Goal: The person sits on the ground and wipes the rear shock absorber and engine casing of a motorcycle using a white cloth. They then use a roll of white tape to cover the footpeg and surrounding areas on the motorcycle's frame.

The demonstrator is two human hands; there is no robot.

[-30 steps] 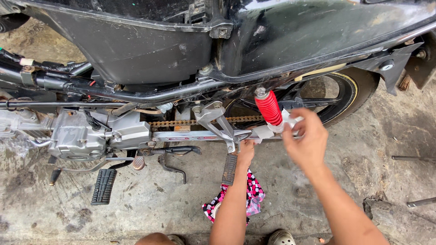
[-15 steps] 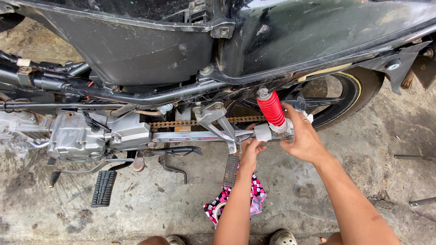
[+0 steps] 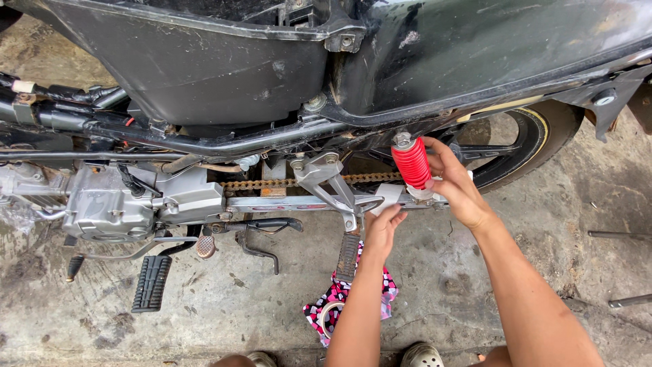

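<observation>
A motorcycle lies across the view with a red shock spring (image 3: 411, 163) beside its rear wheel (image 3: 523, 146). My right hand (image 3: 456, 187) is wrapped around the lower end of the red shock. Its fingers are curled on the spring and its lower mount. My left hand (image 3: 382, 228) reaches up under the silver swingarm (image 3: 285, 202) just left of the shock. Its fingers touch the underside near the footpeg bracket (image 3: 326, 175). What the fingertips pinch is hidden.
The rusty chain (image 3: 272, 183) runs above the swingarm. The engine case (image 3: 109, 204), a black footpeg (image 3: 151, 282) and a kickstand (image 3: 258, 238) sit at left. A pink patterned cloth (image 3: 329, 306) lies on the concrete by my feet. Metal rods (image 3: 621, 234) lie at right.
My right hand moved from open air beside the shock onto its lower end and closed around it. My left hand stayed under the swingarm.
</observation>
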